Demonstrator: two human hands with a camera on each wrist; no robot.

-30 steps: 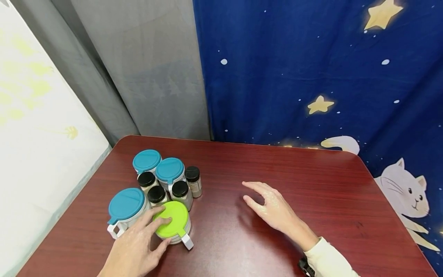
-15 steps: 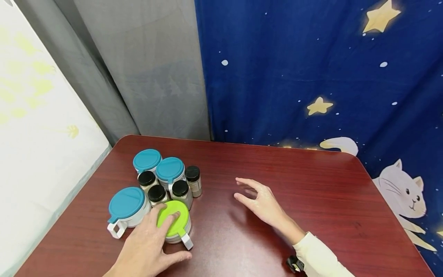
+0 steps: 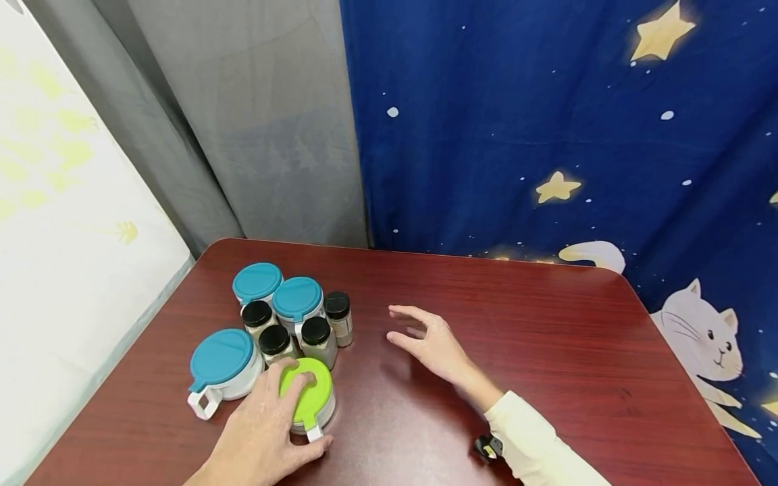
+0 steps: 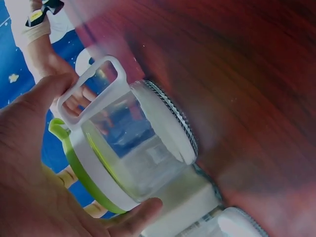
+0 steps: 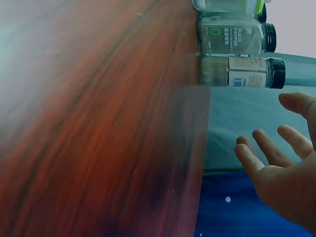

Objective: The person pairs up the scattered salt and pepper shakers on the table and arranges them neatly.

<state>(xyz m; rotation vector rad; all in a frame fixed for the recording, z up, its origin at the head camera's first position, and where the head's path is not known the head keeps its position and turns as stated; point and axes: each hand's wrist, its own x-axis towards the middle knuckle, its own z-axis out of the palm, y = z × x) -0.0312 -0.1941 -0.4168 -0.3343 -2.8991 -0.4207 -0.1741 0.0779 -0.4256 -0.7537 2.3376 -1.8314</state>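
In the head view my left hand (image 3: pixel 258 422) curls round a clear seasoning jar (image 4: pixel 140 133) with a green lid (image 3: pixel 319 391) and a pale handle. The left wrist view shows the thumb at its handle and a finger along its side, with white contents at its base. My right hand (image 3: pixel 434 344) hovers over the table, fingers spread, holding nothing. Beyond the green lid stand black-capped spice bottles, one labelled black pepper (image 5: pixel 232 37), another a slim bottle (image 3: pixel 339 318). In the right wrist view, the right hand (image 5: pixel 281 168) is apart from the bottles.
Three blue-lidded jars stand at the left: a front one (image 3: pixel 221 361), a back one (image 3: pixel 258 282) and a middle one (image 3: pixel 298 298). Two more black-capped bottles (image 3: pixel 275 341) sit between them. The red-brown table (image 3: pixel 547 337) ends at grey and blue curtains (image 3: pixel 486 135).
My left thumb has swung out to the handle side of the green-lidded jar, whose handle has turned slightly toward me. The right hand has drifted left.
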